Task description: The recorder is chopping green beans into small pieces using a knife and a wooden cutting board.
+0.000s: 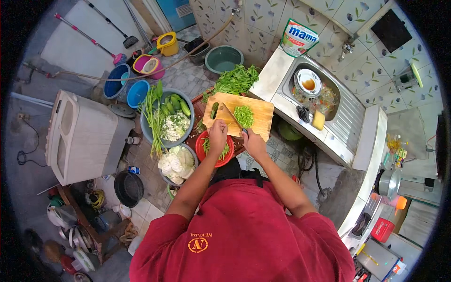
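My right hand (pixel 254 141) grips the dark handle of a kitchen knife (pixel 232 115), whose blade lies across the wooden cutting board (pixel 262 105). Chopped green pieces (pixel 243 117) are heaped on the board, on the right of the blade. At the board's near left edge, my left hand (pixel 218 133) has its fingers pinched together; a thin green piece seems to be at the fingertips. Below that hand stands a red basin (pixel 230 152) holding cut green beans. Leafy greens (pixel 236 80) lie beyond the board.
On the left, a grey basin (pixel 142 123) holds cucumbers, long-stemmed greens and chopped white pieces. Cabbage (pixel 177 164) fills another bowl nearer me. To the right are a steel sink (pixel 338 123) with dishes and a yellow sponge (pixel 318 120). Blue tubs (pixel 138 93) stand at the back left.
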A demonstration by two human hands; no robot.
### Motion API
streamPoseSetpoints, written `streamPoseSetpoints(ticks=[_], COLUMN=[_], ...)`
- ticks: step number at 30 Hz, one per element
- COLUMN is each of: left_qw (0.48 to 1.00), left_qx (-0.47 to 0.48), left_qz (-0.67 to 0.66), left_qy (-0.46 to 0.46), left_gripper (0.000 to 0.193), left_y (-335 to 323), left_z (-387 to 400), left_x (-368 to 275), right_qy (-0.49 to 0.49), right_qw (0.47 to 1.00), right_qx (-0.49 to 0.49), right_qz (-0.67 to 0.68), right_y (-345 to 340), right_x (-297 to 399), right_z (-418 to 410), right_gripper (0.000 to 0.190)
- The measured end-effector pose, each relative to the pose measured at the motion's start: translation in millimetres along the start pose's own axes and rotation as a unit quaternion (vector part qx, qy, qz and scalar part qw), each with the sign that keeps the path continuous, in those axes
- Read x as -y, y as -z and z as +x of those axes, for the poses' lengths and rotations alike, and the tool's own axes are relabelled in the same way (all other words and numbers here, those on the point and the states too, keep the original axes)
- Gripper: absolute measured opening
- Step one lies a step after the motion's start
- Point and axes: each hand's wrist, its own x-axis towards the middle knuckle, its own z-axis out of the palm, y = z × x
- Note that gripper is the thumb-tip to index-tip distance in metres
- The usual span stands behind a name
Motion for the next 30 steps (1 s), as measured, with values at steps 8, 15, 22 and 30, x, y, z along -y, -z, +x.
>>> streamPoseSetpoints(ticks=[8,15,22,30], left_qw=[0.993,0.991,0.998,0.993], left_qx=[0.003,-0.019,-0.067,0.068], left_qz=[-0.117,-0.12,-0.013,0.056], left_qy=[0.01,0.052,0.003,0.081], left_gripper=[0.019,0.016,0.009,0.01], left_y=[9.3,34.7,57.9,52.9], left_z=[-0.6,-5.4,-49.8,-91.9], left_x=[-17.2,6.0,40.6,115.7], right_qy=[0.0,0.012,0.006,-0.026], right_qw=[0.996,0.997,0.999,0.998], right_qx=[-0.031,-0.009,0.033,0.026], right_qz=[0.079,0.082,0.034,0.047], right_y=[2.4,-7.5,-0.1,20.7], right_x=[0.4,-12.3,-16.7,-6.1], right_z=[-18.0,-42.0,-25.8,-7.0], right_gripper=[0.034,0.035,0.036,0.035])
